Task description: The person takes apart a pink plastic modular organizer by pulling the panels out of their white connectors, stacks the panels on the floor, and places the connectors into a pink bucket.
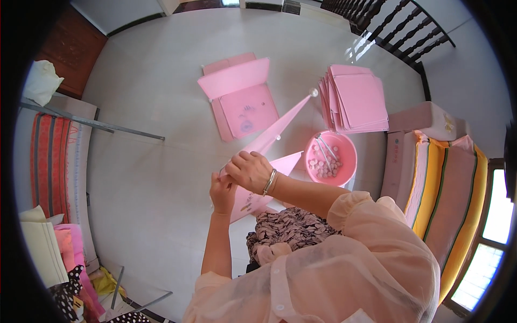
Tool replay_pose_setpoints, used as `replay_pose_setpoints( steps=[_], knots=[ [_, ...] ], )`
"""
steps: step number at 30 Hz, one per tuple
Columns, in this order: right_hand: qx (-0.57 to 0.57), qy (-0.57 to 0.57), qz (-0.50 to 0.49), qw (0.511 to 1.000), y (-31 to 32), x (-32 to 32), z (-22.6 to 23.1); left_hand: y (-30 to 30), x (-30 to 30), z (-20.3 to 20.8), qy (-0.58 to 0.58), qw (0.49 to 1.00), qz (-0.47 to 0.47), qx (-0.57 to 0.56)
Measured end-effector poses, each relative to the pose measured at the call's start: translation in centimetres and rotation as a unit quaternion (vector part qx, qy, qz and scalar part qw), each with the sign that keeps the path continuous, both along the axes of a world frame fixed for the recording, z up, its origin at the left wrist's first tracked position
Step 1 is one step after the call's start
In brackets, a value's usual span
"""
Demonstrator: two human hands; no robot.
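Note:
A thin pink panel (272,132), seen nearly edge-on, slants up and away to the right from my hands, with a round white connector (314,92) on its far corner. A second pink panel (253,202) with a dark printed pattern stands below it, partly covered by my arms. My right hand (250,171), with a silver bangle at the wrist, is closed over the near corner of the slanted panel. Just below and left of it, my left hand (222,191) grips the same corner, fingers touching my right hand. Whatever small piece lies between the fingertips is hidden.
A pink basin (353,161) holds round white connectors and thin rods. Beyond it lies a stack of pink panels (361,99). A partly joined pink panel unit (245,110) sits on the tiled floor ahead. A striped sofa (444,188) is right; metal bars (124,129) jut from the left.

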State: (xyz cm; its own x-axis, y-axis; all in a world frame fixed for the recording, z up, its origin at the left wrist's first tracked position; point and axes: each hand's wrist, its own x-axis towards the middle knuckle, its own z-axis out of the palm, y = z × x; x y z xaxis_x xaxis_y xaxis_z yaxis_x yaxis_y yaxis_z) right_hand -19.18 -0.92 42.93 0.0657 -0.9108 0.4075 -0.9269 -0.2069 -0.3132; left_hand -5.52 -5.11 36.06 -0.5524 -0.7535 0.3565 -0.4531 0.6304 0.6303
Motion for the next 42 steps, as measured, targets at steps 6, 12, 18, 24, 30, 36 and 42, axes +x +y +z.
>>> replay_pose_setpoints(
  steps=[6, 12, 18, 24, 30, 36, 42],
  knots=[
    [0.12, 0.004, -0.082, 0.989, 0.2, -1.8, -1.1, 0.1, -3.6, -0.2, -0.007, 1.0, -0.009, 0.017],
    [0.202, -0.11, -0.193, 0.954, -0.4, -1.8, -0.8, -0.3, -5.6, 0.1, 0.062, 0.998, -0.015, 0.01],
    [0.223, -0.117, -0.237, 0.938, -1.3, -2.7, -1.3, -0.7, -7.0, 0.1, 0.084, 0.995, -0.002, 0.046],
    [0.31, -0.13, -0.224, 0.915, -1.8, -3.8, -1.2, -0.8, -7.2, -0.2, 0.067, 0.997, -0.003, 0.037],
    [0.25, -0.313, -0.123, 0.908, -1.5, -5.7, -3.1, -0.4, -7.8, 1.2, 0.085, 0.996, -0.011, 0.001],
    [0.27, -0.57, -0.131, 0.765, -1.5, -5.6, -3.9, -0.4, -7.3, 1.3, 0.064, 0.995, 0.012, 0.077],
    [0.26, -0.612, -0.143, 0.733, -1.8, -5.7, -5.1, -1.1, -7.6, 1.8, 0.025, 0.997, -0.015, 0.075]
  ],
)
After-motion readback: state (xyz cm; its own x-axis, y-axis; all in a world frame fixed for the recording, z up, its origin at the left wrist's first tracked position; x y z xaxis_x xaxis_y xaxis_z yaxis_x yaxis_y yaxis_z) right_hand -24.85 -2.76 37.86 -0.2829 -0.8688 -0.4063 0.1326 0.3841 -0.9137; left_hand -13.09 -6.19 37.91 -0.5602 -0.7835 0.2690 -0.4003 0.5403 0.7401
